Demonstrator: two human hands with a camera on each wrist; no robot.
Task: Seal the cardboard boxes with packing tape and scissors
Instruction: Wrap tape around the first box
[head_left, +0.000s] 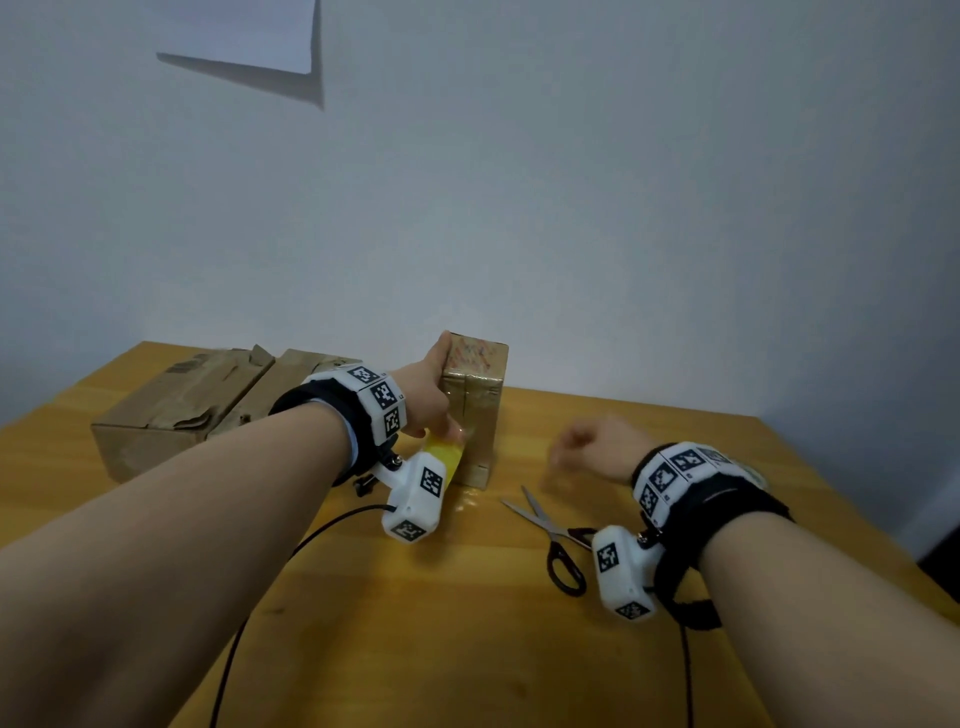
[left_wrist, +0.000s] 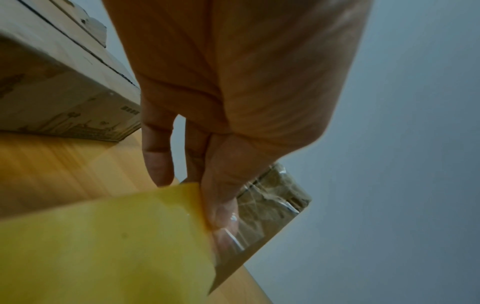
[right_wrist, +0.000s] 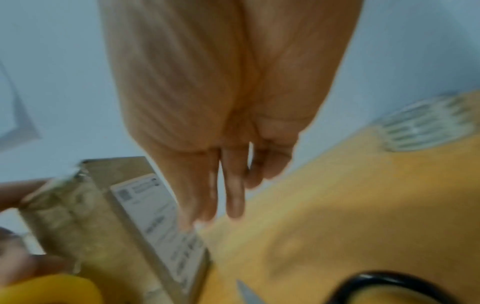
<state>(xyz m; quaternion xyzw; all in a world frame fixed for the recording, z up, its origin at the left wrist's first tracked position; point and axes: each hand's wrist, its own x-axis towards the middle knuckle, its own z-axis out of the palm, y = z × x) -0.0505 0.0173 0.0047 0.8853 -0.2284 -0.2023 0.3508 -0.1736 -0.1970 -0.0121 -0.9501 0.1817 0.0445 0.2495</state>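
Scissors (head_left: 552, 535) sit untouched on the table (head_left: 467, 649), just in front of the right hand (head_left: 587, 449), which hangs loose and holds nothing. Bit further out, the left hand (head_left: 428, 395) has the yellow tape roll (head_left: 441, 457) pinched against the upright box (head_left: 475, 405), already shiny with tape. Strip looks uncut. Behind, two flat boxes (head_left: 192, 405) seem unsealed, so plenty left.
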